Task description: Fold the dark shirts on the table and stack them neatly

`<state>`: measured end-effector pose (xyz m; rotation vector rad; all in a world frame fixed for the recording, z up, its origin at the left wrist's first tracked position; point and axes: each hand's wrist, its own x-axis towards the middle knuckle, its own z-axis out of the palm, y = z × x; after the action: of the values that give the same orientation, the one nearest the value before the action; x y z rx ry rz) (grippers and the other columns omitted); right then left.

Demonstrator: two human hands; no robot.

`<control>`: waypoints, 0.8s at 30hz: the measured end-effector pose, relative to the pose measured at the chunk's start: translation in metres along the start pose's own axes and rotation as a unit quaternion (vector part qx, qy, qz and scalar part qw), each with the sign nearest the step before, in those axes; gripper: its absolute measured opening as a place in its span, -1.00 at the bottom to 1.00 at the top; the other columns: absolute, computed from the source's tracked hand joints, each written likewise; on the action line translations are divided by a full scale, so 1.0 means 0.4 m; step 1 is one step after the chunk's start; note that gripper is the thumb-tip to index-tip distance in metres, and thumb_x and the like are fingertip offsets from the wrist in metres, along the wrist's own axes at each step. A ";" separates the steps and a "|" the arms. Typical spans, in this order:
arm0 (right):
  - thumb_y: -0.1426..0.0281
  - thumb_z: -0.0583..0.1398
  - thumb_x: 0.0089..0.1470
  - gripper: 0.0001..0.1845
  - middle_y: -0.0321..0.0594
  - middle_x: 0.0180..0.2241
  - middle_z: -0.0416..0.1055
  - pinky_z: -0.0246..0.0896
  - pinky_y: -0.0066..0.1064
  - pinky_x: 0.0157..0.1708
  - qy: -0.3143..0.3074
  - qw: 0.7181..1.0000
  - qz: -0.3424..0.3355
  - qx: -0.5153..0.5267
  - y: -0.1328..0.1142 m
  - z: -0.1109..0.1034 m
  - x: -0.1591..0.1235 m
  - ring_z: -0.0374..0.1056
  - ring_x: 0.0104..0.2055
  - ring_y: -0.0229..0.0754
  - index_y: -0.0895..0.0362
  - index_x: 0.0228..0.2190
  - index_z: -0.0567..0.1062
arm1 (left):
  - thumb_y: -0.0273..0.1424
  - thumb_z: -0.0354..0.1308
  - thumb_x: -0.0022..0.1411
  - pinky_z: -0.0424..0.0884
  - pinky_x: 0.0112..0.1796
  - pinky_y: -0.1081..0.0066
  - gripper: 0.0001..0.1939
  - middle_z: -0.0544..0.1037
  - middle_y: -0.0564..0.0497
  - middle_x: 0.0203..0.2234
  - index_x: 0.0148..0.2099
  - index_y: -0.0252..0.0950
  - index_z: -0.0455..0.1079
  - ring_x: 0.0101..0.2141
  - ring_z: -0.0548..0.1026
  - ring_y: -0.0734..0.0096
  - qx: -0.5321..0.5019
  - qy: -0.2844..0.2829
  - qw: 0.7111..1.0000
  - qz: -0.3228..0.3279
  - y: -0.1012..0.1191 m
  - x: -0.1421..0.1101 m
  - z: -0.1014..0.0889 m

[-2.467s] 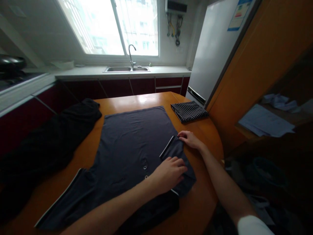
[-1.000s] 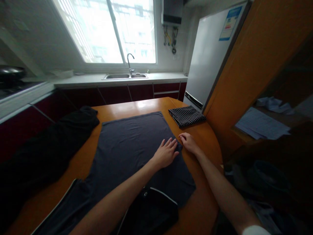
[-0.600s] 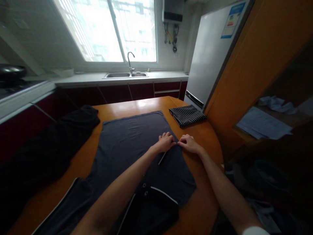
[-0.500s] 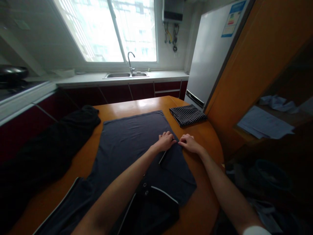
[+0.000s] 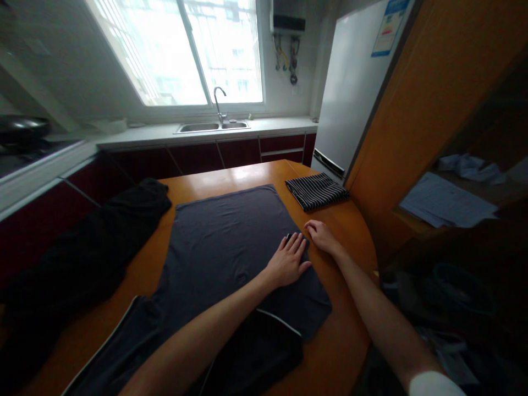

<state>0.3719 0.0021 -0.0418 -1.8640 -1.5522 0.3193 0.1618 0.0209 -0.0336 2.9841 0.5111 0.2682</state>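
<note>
A dark grey-blue shirt with white piping lies spread over the wooden table, its collar end and a sleeve toward me. My left hand rests flat on the right side of the shirt, fingers extended and slightly apart, holding nothing. A small dark folded bit of cloth with a white edge peeks out beneath its fingertips. Just off the shirt's right edge, my right hand sits on the tabletop with fingers curled in and no cloth visible in them. The left forearm covers part of the collar and placket.
A folded black-and-white striped cloth lies at the table's far right. Dark clothing is heaped along the left edge. Past the wooden table stand a counter with a sink and a fridge. Papers lie on a shelf at right.
My left hand has gone from pinching at the shirt's right edge to lying flat on it, slightly lower. My right hand has shifted slightly away from the edge.
</note>
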 end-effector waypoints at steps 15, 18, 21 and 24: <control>0.45 0.10 0.19 -0.76 -0.16 -0.21 0.59 0.28 -0.33 -0.05 0.021 1.000 0.001 0.019 0.013 0.014 0.003 0.46 -0.13 -0.13 0.10 -0.29 0.59 | 0.02 -0.21 0.46 -0.06 0.31 -0.06 -0.34 -0.02 -0.17 0.43 0.45 -0.18 0.02 0.40 -0.09 0.01 -0.036 -0.011 0.998 0.046 0.077 -0.037 -0.025; 0.45 0.11 0.19 -0.76 -0.16 -0.22 0.59 0.28 -0.33 -0.05 0.018 1.000 0.000 0.019 0.011 0.011 0.001 0.46 -0.14 -0.12 0.10 -0.30 0.59 | 0.04 -0.18 0.44 -0.07 0.29 -0.15 -0.38 -0.04 -0.09 0.44 0.43 -0.03 0.06 0.40 -0.09 -0.05 -0.046 -0.021 0.997 0.054 0.095 -0.051 -0.027; 0.45 0.12 0.18 -0.78 -0.16 -0.21 0.59 0.27 -0.33 -0.04 0.016 1.000 -0.001 0.017 0.013 0.009 0.001 0.46 -0.13 -0.12 0.09 -0.29 0.60 | 0.08 -0.13 0.41 -0.07 0.28 -0.19 -0.34 -0.05 -0.07 0.44 0.44 0.00 0.02 0.40 -0.10 -0.07 -0.053 -0.037 0.993 0.095 0.116 -0.069 -0.038; 0.44 0.14 0.18 -0.79 -0.17 -0.21 0.60 0.27 -0.34 -0.03 0.014 1.000 -0.003 0.015 0.015 0.010 0.002 0.46 -0.13 -0.12 0.09 -0.29 0.60 | 0.10 -0.14 0.41 -0.08 0.29 -0.20 -0.35 -0.05 0.01 0.44 0.44 0.08 -0.01 0.40 -0.11 -0.05 -0.055 -0.052 0.987 0.142 0.143 -0.088 -0.049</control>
<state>0.3746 0.0039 -0.0483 -1.8334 -1.5252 0.3113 0.1440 -0.0433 -0.0124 2.9362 0.0562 0.1546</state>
